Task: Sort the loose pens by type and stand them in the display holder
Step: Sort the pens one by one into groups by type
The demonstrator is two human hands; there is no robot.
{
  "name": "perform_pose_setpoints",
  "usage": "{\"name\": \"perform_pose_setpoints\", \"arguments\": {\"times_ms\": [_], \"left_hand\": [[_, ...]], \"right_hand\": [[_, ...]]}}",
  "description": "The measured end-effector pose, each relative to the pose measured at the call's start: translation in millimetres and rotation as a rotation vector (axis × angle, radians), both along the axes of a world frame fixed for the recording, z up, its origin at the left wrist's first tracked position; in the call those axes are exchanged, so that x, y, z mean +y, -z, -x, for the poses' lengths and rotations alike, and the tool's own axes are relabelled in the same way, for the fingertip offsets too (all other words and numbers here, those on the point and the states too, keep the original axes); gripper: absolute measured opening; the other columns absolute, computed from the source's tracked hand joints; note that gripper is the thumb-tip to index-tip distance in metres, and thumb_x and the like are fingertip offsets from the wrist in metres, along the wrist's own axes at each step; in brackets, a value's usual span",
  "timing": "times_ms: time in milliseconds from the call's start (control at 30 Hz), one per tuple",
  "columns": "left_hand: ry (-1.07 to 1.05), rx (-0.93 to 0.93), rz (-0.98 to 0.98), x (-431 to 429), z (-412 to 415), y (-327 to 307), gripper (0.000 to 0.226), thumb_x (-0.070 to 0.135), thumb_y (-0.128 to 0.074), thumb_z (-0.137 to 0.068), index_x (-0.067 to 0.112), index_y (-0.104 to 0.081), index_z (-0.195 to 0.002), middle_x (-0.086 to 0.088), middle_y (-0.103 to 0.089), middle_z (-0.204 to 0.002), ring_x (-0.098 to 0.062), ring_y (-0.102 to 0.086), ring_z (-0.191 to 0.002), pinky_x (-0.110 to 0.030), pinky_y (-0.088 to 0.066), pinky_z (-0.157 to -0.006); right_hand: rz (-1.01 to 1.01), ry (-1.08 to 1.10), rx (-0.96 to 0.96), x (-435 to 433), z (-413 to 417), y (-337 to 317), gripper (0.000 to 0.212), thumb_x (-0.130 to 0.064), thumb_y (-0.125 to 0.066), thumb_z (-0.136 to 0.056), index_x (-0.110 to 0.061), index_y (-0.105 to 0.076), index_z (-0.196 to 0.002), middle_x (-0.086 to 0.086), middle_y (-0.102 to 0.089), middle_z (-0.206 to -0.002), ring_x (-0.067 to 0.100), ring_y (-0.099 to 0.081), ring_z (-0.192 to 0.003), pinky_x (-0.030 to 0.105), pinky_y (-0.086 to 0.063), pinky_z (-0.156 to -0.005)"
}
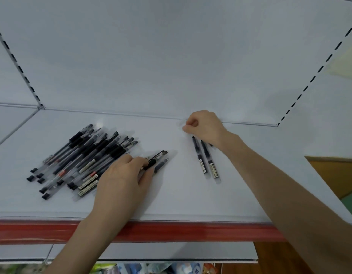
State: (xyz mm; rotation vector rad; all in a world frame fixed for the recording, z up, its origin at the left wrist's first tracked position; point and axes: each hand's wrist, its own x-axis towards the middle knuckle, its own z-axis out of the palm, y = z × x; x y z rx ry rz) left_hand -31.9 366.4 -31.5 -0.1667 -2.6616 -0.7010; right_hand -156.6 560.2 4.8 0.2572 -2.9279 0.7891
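A pale grey back panel (171, 56) fills the upper half of the view, flanked by a slotted upright (16, 62) on the left and another on the right. Below it lies the white shelf (181, 198), edged along its front by a red strip (32, 230). Both bare forearms reach in over that edge. On the left of the shelf a loose pile of pens (86, 155) lies fanned on a diagonal, mostly clear barrels with black caps and dark grips, several overlapping. The left hand (121, 180) rests palm down on the pile's right edge, its thumb and forefinger closed on a black-grip pen (156, 158) with a metal clip, which lies on the shelf just beside a slimmer dark pen (161, 164). The right hand (204, 125) sits near the shelf's back edge with its fingers curled in; whether it holds anything I cannot tell. Just below it, well apart from the pile, a pair of slim pens (199, 155) lies side by side.
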Motion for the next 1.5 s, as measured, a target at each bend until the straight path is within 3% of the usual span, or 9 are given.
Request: {"name": "perform_pose_setpoints", "arguments": {"times_ms": [167, 267, 433, 567, 700, 933, 1033, 1200, 1500], "left_hand": [[0.027, 0.027, -0.058, -11, -2, -6, 0.018, 0.026, -0.057, -0.078, 0.012, -0.069, -0.079, -0.002, -0.057, -0.069, -0.021, -0.053, -0.054, -0.034, -0.046, -0.048], [0.070, 0.016, -0.118, -5, 1, -14, 0.014, 0.023, -0.060, -0.080, 0.013, -0.069, -0.079, -0.001, -0.059, -0.072, -0.018, -0.054, -0.059, -0.030, -0.047, -0.056], [0.215, -0.144, -0.210, 32, 22, -33, 0.011, 0.024, -0.059, -0.084, 0.015, -0.066, -0.085, 0.005, -0.063, -0.077, -0.006, -0.056, -0.068, -0.009, -0.038, -0.060], [0.229, -0.295, 0.033, 81, 52, -40, 0.027, 0.034, -0.052, -0.088, 0.008, -0.057, -0.093, -0.009, -0.064, -0.095, -0.028, -0.058, -0.090, -0.030, -0.041, -0.071], [0.194, -0.390, 0.256, 102, 68, -36, 0.033, 0.028, -0.049, -0.088, 0.014, -0.034, -0.063, -0.012, -0.056, -0.089, -0.029, -0.045, -0.077, -0.029, -0.034, -0.066], [0.197, -0.369, 0.406, 101, 68, -43, 0.021, 0.010, -0.048, -0.083, 0.009, -0.035, -0.067, -0.005, -0.041, -0.072, -0.027, -0.043, -0.073, -0.028, -0.034, -0.061], [0.217, -0.304, 0.203, 85, 63, -49, 0.014, 0.019, -0.050, -0.082, 0.009, -0.051, -0.072, -0.005, -0.054, -0.070, -0.025, -0.056, -0.070, -0.028, -0.038, -0.058], [0.307, -0.316, -0.543, 54, 31, -67, 0.013, 0.011, -0.056, -0.081, 0.019, -0.054, -0.072, 0.000, -0.061, -0.063, -0.008, -0.057, -0.049, -0.021, -0.046, -0.045], [0.364, -0.197, -0.707, 26, 3, -71, 0.005, 0.018, -0.055, -0.081, 0.022, -0.054, -0.078, -0.008, -0.057, -0.071, -0.009, -0.043, -0.052, -0.019, -0.037, -0.047]], "right_hand": [[-0.192, -0.004, -0.043, -18, 16, 3, 0.029, -0.017, -0.060, -0.082, -0.003, -0.061, -0.106, 0.014, -0.063, -0.113, 0.030, -0.059, -0.105, 0.031, -0.045, -0.085], [0.060, 0.056, -0.029, -7, 12, -11, 0.029, -0.016, -0.061, -0.083, -0.003, -0.062, -0.109, 0.012, -0.065, -0.107, 0.020, -0.058, -0.091, 0.026, -0.044, -0.083], [0.589, 0.177, 0.011, 35, -21, -38, 0.009, -0.010, -0.062, -0.083, -0.010, -0.061, -0.092, 0.001, -0.061, -0.070, 0.007, -0.058, -0.062, 0.017, -0.047, -0.059], [0.855, 0.266, -0.026, 62, -53, -41, 0.012, -0.011, -0.061, -0.084, -0.008, -0.058, -0.096, 0.004, -0.065, -0.078, 0.007, -0.064, -0.062, 0.017, -0.050, -0.057], [0.922, 0.307, -0.023, 80, -78, -36, 0.013, -0.011, -0.061, -0.085, -0.009, -0.058, -0.097, 0.006, -0.068, -0.083, 0.009, -0.066, -0.066, 0.018, -0.051, -0.060], [1.001, 0.300, -0.002, 82, -94, -27, 0.015, -0.006, -0.061, -0.085, -0.018, -0.059, -0.094, 0.008, -0.068, -0.082, 0.013, -0.066, -0.067, 0.019, -0.054, -0.063], [1.077, 0.259, 0.038, 73, -94, -30, 0.016, -0.005, -0.061, -0.085, -0.017, -0.063, -0.096, 0.008, -0.069, -0.079, 0.015, -0.067, -0.068, 0.020, -0.056, -0.067], [1.251, 0.146, 0.019, 51, -89, -43, 0.011, -0.011, -0.059, -0.087, -0.014, -0.062, -0.097, 0.004, -0.069, -0.073, 0.016, -0.068, -0.070, 0.021, -0.054, -0.065], [1.348, -0.077, -0.059, 9, -89, -64, 0.011, -0.014, -0.053, -0.090, -0.015, -0.061, -0.096, 0.000, -0.070, -0.071, 0.010, -0.067, -0.066, 0.016, -0.052, -0.060]]}}
